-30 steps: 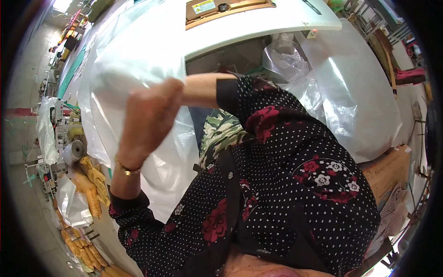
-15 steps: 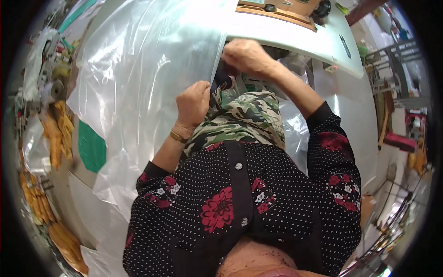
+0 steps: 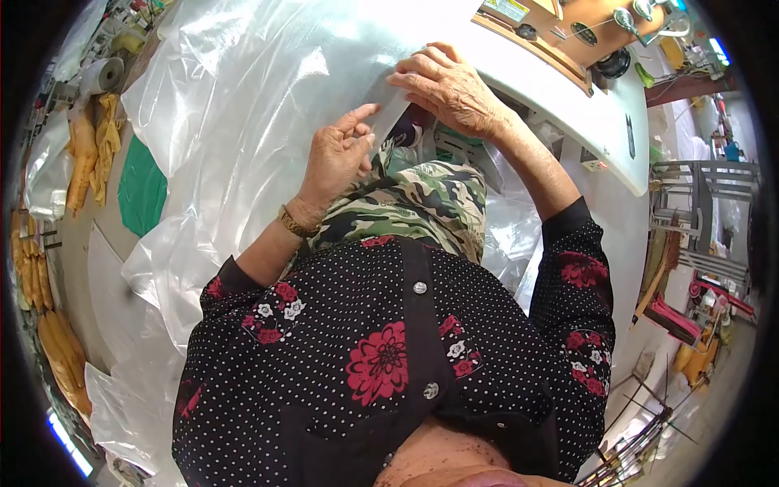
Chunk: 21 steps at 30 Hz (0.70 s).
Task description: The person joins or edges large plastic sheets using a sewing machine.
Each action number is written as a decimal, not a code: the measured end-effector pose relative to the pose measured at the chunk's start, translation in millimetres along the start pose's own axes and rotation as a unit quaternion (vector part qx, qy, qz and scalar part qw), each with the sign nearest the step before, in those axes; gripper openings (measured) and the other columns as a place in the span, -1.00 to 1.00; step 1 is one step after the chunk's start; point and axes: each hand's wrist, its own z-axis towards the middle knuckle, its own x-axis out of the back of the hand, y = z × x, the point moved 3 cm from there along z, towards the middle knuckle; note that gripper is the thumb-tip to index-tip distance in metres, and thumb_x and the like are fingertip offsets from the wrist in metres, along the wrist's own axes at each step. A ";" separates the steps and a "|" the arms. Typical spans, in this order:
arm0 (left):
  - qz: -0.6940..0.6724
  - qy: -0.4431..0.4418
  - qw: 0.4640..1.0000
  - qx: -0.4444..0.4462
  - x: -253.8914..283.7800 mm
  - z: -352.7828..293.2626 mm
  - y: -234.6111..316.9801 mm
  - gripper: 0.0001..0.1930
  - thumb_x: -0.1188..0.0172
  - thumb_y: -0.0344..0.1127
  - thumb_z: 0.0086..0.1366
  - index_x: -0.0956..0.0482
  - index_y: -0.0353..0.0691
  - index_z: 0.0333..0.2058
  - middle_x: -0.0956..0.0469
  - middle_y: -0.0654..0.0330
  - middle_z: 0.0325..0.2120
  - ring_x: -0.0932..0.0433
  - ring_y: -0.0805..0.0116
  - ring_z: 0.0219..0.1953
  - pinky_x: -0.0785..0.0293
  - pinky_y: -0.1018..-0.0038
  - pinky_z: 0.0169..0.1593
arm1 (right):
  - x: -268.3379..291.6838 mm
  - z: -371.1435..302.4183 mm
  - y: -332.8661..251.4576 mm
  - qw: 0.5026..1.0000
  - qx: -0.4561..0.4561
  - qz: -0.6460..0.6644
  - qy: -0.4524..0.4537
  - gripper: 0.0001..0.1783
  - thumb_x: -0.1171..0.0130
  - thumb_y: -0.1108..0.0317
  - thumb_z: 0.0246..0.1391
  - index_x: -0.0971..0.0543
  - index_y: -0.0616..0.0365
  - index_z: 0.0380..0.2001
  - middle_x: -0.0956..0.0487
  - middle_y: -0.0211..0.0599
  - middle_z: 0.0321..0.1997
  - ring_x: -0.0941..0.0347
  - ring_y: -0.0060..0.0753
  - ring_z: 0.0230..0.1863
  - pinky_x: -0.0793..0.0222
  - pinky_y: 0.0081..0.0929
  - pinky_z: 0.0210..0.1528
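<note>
- Tan machine (image 3: 572,36) stands at 1 o'clock from view centre, beyond the right hand (image 3: 454,91); slim dark tool (image 3: 630,136) lies at 2.
- Green piece (image 3: 142,187) at 9:30, against the sheet's outer margin; yellow hanging pieces (image 3: 83,162) farther out, pale roll (image 3: 101,75) at 10.
- Grey rack (image 3: 702,195) stands at 3 o'clock.
- Clear plastic sheet (image 3: 243,105) spreads from 11 o'clock round to 8, over the table and down beside the person; its near edge reaches the right hand.
- Left hand (image 3: 334,162) at 11: released, thumb and fingers apart, in front of the sheet.
- Right hand at 1: fingers bent over the sheet's edge; whether they grip cannot be told.
- White table (image 3: 560,97): a strip of top shows between machine and front edge, which curves from 1 to 2.
- Pale floor (image 3: 73,260) shows at 9.
</note>
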 end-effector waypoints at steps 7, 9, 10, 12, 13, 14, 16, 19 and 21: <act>0.126 0.057 0.972 -0.190 -6.0 -0.3 1.7 -0.61 -0.18 -0.51 0.22 -0.55 -0.21 0.05 -0.35 0.30 -0.49 -0.36 0.60 -0.57 -0.37 0.61 -0.46 | 6.2 5.4 -1.3 0.999 0.006 0.028 -0.028 -0.78 -0.14 0.27 0.14 -0.51 0.03 -0.15 -0.50 -0.37 -0.09 -0.40 -0.30 0.02 -0.12 -0.17 0.27; 0.172 0.079 0.951 -0.244 -9.0 -0.1 4.9 -0.61 -0.24 -0.49 0.20 -0.57 -0.20 0.03 -0.33 0.27 -0.52 -0.33 0.58 -0.57 -0.34 0.58 -0.47 | 8.1 6.6 -2.2 0.999 0.007 0.013 -0.033 -0.80 -0.15 0.28 0.13 -0.50 0.03 -0.18 -0.50 -0.38 -0.13 -0.40 -0.31 0.00 -0.12 -0.17 0.26; 0.181 0.095 0.946 -0.251 -9.9 -0.8 6.3 -0.63 -0.28 -0.49 0.18 -0.59 -0.22 0.00 -0.29 0.33 -0.52 -0.25 0.59 -0.56 -0.25 0.62 -0.47 | 9.2 7.3 -2.7 0.999 0.008 0.013 -0.036 -0.80 -0.15 0.28 0.13 -0.50 0.03 -0.18 -0.50 -0.38 -0.13 -0.40 -0.31 0.00 -0.12 -0.17 0.26; 0.188 0.115 0.941 -0.256 -12.0 -1.9 8.9 -0.65 -0.32 -0.49 0.17 -0.61 -0.24 -0.03 -0.24 0.39 -0.52 -0.16 0.61 -0.54 -0.16 0.65 -0.47 | 10.8 9.1 -4.5 0.999 0.009 0.015 -0.043 -0.82 -0.14 0.27 0.13 -0.50 0.03 -0.20 -0.50 -0.39 -0.14 -0.40 -0.32 0.00 -0.10 -0.16 0.27; 0.192 0.128 0.937 -0.264 -12.9 -1.2 9.9 -0.68 -0.34 -0.48 0.15 -0.62 -0.25 -0.08 -0.24 0.38 -0.53 -0.16 0.60 -0.54 -0.14 0.64 -0.48 | 11.2 9.3 -5.4 0.999 0.012 0.015 -0.045 -0.82 -0.14 0.27 0.13 -0.50 0.03 -0.20 -0.50 -0.39 -0.14 -0.40 -0.32 0.00 -0.10 -0.16 0.27; 0.196 0.140 0.932 -0.272 -12.9 0.0 11.2 -0.71 -0.36 -0.47 0.13 -0.63 -0.27 -0.14 -0.23 0.38 -0.55 -0.16 0.59 -0.55 -0.12 0.63 -0.49 | 11.7 9.7 -5.3 0.999 0.009 0.021 -0.043 -0.83 -0.13 0.27 0.13 -0.50 0.03 -0.22 -0.50 -0.39 -0.15 -0.40 -0.32 0.00 -0.10 -0.16 0.27; 0.196 0.142 0.927 -0.288 -13.3 0.8 14.1 -0.76 -0.36 -0.47 0.13 -0.63 -0.29 -0.18 -0.25 0.36 -0.56 -0.18 0.59 -0.55 -0.14 0.62 -0.49 | 13.4 11.4 -5.9 0.999 0.008 0.026 -0.043 -0.84 -0.13 0.26 0.14 -0.50 0.03 -0.23 -0.49 -0.39 -0.15 -0.40 -0.32 0.00 -0.10 -0.17 0.26; 0.188 0.155 0.914 -0.323 -10.4 2.2 11.8 -0.82 -0.35 -0.46 0.15 -0.63 -0.32 -0.26 -0.28 0.33 -0.57 -0.23 0.57 -0.54 -0.19 0.60 -0.48 | 16.2 15.5 -10.0 0.998 0.015 0.033 -0.044 -0.87 -0.12 0.27 0.14 -0.50 0.04 -0.27 -0.49 -0.40 -0.16 -0.40 -0.32 -0.01 -0.10 -0.16 0.26; 0.180 0.162 0.907 -0.343 -10.1 2.9 14.5 -0.85 -0.34 -0.46 0.15 -0.63 -0.33 -0.28 -0.30 0.32 -0.57 -0.25 0.56 -0.54 -0.21 0.59 -0.47 | 18.3 15.9 -9.3 0.998 0.022 0.036 -0.036 -0.90 -0.13 0.31 0.12 -0.49 0.04 -0.30 -0.48 -0.41 -0.18 -0.40 -0.33 -0.02 -0.10 -0.16 0.25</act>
